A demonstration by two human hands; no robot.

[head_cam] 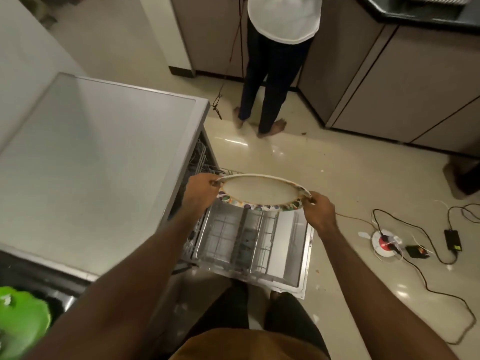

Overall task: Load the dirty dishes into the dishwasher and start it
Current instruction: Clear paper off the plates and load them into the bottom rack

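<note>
Above the rack (241, 237), both hands hold the plate (259, 190) (face up, crosswise).

Cream plate (259, 190) with multicoloured patterned rim; grey dishwasher (98, 162); green bowl (20, 323).

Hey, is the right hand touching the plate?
Touching. The head view shows the right hand pinching the right rim of the plate between thumb and fingers.
</note>
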